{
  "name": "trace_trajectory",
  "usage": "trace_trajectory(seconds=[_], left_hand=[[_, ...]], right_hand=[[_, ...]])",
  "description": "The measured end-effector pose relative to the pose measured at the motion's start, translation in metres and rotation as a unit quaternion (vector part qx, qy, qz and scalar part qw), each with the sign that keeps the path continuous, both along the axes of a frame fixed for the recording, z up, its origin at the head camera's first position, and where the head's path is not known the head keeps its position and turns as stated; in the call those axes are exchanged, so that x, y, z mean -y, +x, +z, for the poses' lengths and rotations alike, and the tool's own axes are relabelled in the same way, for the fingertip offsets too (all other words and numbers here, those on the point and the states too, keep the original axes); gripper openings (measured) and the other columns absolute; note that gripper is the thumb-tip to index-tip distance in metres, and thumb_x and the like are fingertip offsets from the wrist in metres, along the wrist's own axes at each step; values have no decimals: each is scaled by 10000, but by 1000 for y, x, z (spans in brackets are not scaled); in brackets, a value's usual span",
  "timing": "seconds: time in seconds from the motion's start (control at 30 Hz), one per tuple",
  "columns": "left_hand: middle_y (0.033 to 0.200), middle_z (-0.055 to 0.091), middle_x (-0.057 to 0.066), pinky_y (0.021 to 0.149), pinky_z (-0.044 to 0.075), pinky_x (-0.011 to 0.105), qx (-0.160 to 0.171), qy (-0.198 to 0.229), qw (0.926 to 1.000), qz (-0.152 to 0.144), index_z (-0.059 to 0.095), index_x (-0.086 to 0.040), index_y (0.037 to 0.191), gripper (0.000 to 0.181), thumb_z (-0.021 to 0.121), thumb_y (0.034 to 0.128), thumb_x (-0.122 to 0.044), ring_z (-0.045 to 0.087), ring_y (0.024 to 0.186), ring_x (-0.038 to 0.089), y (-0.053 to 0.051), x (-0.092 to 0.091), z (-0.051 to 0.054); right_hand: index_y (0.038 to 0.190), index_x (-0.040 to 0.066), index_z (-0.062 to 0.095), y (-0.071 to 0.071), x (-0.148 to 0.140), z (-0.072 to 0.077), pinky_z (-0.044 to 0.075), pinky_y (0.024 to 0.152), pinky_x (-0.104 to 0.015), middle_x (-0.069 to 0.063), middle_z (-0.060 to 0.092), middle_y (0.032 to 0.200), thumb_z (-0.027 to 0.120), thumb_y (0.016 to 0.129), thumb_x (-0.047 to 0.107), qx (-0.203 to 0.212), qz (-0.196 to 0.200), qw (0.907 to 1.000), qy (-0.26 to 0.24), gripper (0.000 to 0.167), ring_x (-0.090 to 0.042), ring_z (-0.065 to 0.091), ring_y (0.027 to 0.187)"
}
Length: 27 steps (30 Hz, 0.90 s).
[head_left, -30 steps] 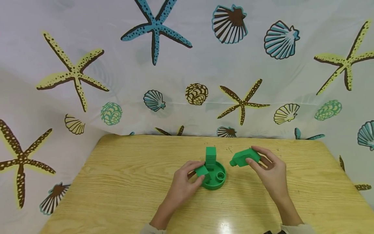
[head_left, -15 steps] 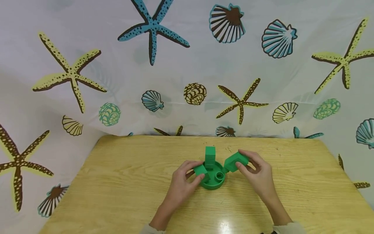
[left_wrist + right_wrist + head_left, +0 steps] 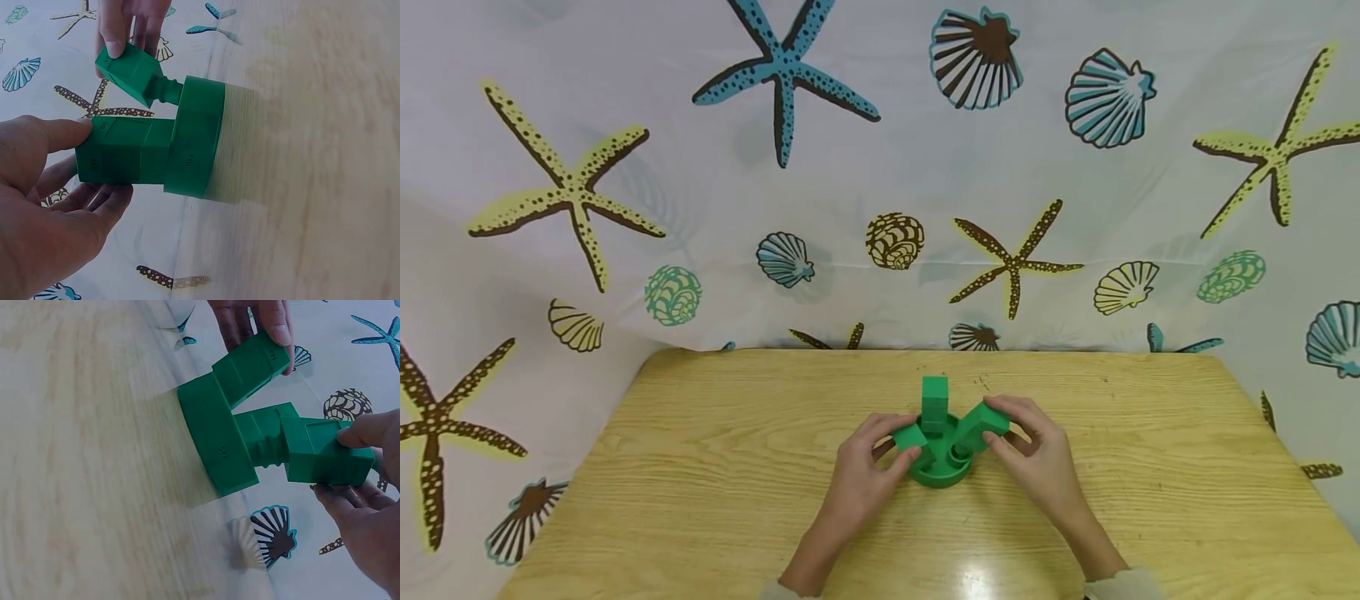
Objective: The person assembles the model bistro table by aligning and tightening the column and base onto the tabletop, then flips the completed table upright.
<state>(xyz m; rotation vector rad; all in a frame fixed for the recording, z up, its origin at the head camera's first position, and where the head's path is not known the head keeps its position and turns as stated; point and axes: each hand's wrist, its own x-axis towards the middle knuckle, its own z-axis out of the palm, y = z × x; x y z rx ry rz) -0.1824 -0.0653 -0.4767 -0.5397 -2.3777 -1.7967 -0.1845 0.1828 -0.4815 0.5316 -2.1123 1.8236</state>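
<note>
A round green base [image 3: 942, 478] sits on the wooden table. My left hand [image 3: 867, 471] grips a green block [image 3: 910, 437] standing in the left side of the base, its thumb and fingers on opposite faces. In my right hand [image 3: 1036, 450] is another green block [image 3: 325, 453], pinched and tilted. Its threaded end [image 3: 269, 452] points down at the right side of the base, over the round socket there; how deep it sits I cannot tell. A third green block [image 3: 934, 404] stands upright at the back of the base, untouched.
The wooden table [image 3: 715, 442] surrounds the base on all sides. Behind and beside it hangs a white curtain [image 3: 850, 167] printed with starfish and shells.
My right hand has moved left with its block, bringing the threaded end from beside the base to the socket and tilting the block steeper. My left hand keeps its hold, nearly still.
</note>
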Motion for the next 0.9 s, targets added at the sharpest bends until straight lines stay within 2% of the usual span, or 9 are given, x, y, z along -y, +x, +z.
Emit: trace_trajectory(seconds=[0.2,0.4,0.53,0.77,0.9], left_hand=[[1245,629,94,1028,526,390,18,41,10000,-38,684,-32,1300,354,744,952,-62,609,1225,273,0,0,0],[1257,625,99,1036,521,404,57,-1,10000,-12,683,-33,1302,351,738,958,-68,604,1233,277,1,0,1],[1264,620,103,1041,517,408,76,-9,10000,-5,682,-40,1305,352,738,959,-79,598,1245,282,1,0,1],[1268,620,99,1038,519,402,100,-2,10000,6,683,-46,1308,356,741,958,-80,600,1242,286,1,0,1],[1265,622,101,1036,522,397,108,87,9999,10,684,-43,1304,358,745,952,-71,603,1236,285,1,0,1]], right_hand=[[1296,32,689,1,3,-3,531,985,-318,-119,624,1293,734,916,-64,57,-19,9995,303,395,-235,589,1251],[1270,36,705,1,7,-1,528,983,-338,-121,635,1286,749,896,-79,-6,-60,9986,519,395,-312,598,1247],[1252,36,711,1,9,-4,540,966,-341,-105,642,1287,761,886,-77,51,-21,9972,749,386,-313,609,1242],[1306,-1,671,2,6,0,528,1000,-344,-116,628,1336,699,955,-33,254,340,9971,634,353,-310,581,1286],[1257,25,696,2,4,1,581,942,-348,-101,659,1302,768,923,30,320,285,9963,743,343,-286,644,1181]])
